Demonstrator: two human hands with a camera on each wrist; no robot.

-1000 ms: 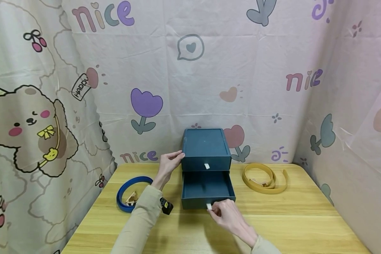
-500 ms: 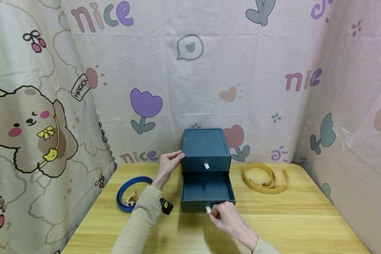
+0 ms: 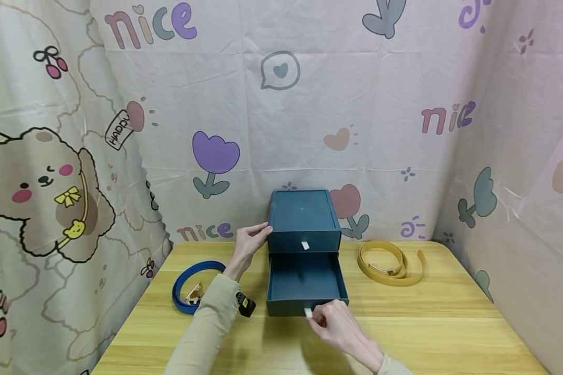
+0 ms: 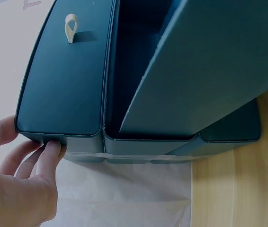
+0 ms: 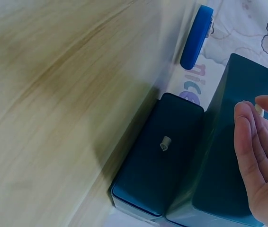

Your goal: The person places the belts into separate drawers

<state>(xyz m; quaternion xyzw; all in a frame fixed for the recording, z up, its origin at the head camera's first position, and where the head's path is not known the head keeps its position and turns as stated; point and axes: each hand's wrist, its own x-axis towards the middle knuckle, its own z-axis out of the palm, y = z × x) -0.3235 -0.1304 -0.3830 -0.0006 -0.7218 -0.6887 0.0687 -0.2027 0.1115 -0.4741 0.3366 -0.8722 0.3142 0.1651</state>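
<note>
A dark blue-green desktop drawer box [image 3: 304, 210] stands at the back middle of the table. Below its top drawer, a pulled-out drawer [image 3: 305, 276] shows a bare inside. My right hand [image 3: 339, 327] pinches the pale loop tab [image 3: 308, 312] on that drawer's front, between thumb and fingers. At the box's upper left front corner, my left hand [image 3: 250, 242] holds on; the left wrist view shows the thumb on top and the fingers along the side. A closed bottom drawer [image 5: 155, 156] with its own loop tab appears in the right wrist view.
Left of the box lies a coiled blue belt [image 3: 183, 284] with a gold buckle, partly behind the left sleeve. A coiled yellow belt [image 3: 380, 278] lies to the right. A printed curtain [image 3: 281, 130] hangs close behind the wooden table [image 3: 450, 323].
My right hand has drawn the drawer a little further out toward me, still holding its tab. My left hand has stayed on the box's corner.
</note>
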